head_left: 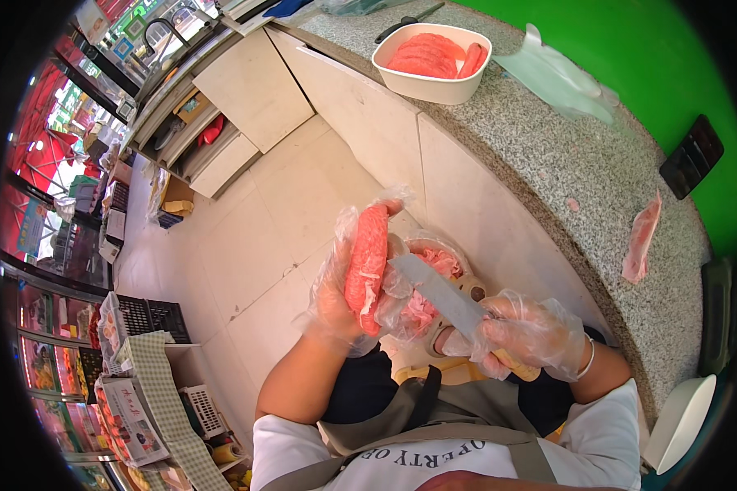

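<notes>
My left hand (336,282), in a clear plastic glove, is wrapped round a peeled red pomelo segment (367,266) with a pale bit of membrane near its lower end. Gripped in my gloved right hand (536,331) is a knife (440,293) with a broad steel blade and a wooden handle. The blade points up and left, its tip close to the segment; I cannot tell whether they touch. Beneath my hands stands a round bin (458,250) holding pink scraps, partly hidden by the knife and gloves.
On the curved granite counter (540,151) at right sit a white tub (434,86) of red pomelo segments, a dark-handled knife (405,26), plastic gloves (561,78), a phone (692,157) and a membrane strip (643,237). A white bowl (680,425) is at lower right; crates (151,317) and shelves stand left.
</notes>
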Demonstrator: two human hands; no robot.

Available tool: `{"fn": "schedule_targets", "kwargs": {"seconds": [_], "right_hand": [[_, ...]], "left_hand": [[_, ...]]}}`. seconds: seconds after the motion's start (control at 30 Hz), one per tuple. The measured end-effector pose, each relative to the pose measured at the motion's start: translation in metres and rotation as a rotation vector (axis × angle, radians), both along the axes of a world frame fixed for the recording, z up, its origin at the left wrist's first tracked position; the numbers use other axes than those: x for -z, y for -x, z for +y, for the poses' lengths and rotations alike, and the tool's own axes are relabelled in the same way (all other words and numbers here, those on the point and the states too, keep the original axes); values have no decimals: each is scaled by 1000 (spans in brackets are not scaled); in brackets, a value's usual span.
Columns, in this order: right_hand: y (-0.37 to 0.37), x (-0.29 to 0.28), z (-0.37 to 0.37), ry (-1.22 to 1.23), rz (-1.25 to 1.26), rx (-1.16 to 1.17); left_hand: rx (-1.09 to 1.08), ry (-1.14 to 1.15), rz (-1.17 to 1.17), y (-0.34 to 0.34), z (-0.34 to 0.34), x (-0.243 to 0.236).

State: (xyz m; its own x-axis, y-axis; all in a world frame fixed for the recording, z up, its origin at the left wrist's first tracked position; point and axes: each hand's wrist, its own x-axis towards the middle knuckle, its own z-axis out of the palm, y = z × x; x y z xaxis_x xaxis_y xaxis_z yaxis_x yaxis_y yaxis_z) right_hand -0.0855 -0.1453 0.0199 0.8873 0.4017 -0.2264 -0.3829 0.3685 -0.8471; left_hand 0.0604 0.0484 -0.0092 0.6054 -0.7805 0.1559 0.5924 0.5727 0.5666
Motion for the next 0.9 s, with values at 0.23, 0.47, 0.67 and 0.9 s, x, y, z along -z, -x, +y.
{"fn": "schedule_targets", "kwargs": {"seconds": [0.23, 0.47, 0.67, 0.9], "right_hand": [[2, 13, -1, -107, -14, -57], [1, 10, 1, -97, 10, -61], [3, 16, -1, -183, 31, -57], [1, 13, -2, -117, 10, -92]], "left_hand": [[-35, -76, 83, 8, -3, -6], [-37, -81, 67, 11, -4, -10], [-35, -81, 63, 12, -4, -10], [-15, -64, 86, 10, -2, -6]]}}
